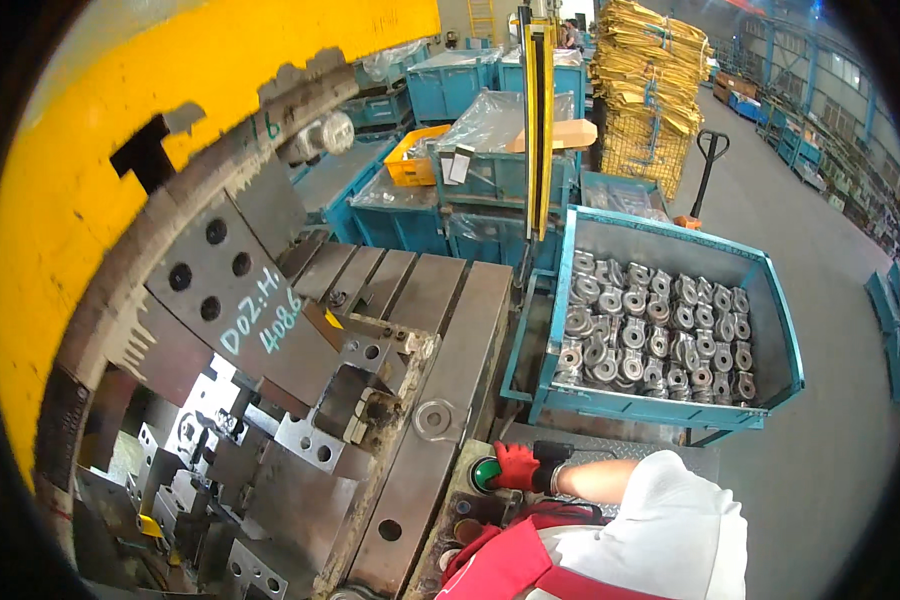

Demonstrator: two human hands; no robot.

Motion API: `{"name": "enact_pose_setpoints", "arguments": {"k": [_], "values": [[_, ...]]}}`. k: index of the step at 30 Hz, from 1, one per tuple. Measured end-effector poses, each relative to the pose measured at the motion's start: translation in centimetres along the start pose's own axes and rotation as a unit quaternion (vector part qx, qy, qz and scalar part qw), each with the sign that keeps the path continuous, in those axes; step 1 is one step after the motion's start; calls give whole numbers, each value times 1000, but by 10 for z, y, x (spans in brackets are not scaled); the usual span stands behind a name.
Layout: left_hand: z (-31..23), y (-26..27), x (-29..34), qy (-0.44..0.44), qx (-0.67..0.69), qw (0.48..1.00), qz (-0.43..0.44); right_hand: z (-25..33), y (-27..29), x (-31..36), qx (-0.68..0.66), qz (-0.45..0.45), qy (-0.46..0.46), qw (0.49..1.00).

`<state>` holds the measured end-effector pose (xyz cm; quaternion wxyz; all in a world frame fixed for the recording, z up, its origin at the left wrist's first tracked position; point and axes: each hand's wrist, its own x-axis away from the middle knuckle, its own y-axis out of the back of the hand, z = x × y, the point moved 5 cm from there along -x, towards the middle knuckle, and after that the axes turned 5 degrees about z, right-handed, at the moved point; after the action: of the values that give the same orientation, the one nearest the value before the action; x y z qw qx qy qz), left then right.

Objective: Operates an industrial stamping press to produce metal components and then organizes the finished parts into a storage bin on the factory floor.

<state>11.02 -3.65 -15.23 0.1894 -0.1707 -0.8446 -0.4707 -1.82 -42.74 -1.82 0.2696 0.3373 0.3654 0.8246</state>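
My right hand (516,467), in a red glove, reaches in from the right and rests against the large green push button (485,474) at the press's edge. Its fingers lie spread at the button's side, with nothing held in them. A dark round knob (467,531) sits nearer to me on the same panel, beside my red apron (500,568). My left hand cannot be made out. On the press bed, just beyond the button, lies a ring-shaped metal part (434,420). To the left, steel die blocks (315,440) stand under the press's upper tool (260,300).
An open blue bin (785,330) on the right holds several stacked ring-ended metal parts (658,310). A yellow-black post (538,130) rises behind the bed. Farther back are blue crates (455,85), a yellow tray (410,170), stacked yellow sacks (650,70) and a pallet jack handle (708,165).
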Motion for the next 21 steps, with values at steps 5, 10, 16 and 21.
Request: {"name": "enact_pose_setpoints", "arguments": {"k": [5,10,16,21], "values": [[0,4,-3,7,-12,1000,4,6,4,0,-1,-1,4,1000],[2,8,-4,12,-21,1000,5,2,0,-5,-1,9,9,1000],[9,12,-1,17,-29,999,6,1,4,-3,-4,31,9,999],[27,16,4,23,-37,999,4,-3,2,-3,-3,50,16,999]]}}
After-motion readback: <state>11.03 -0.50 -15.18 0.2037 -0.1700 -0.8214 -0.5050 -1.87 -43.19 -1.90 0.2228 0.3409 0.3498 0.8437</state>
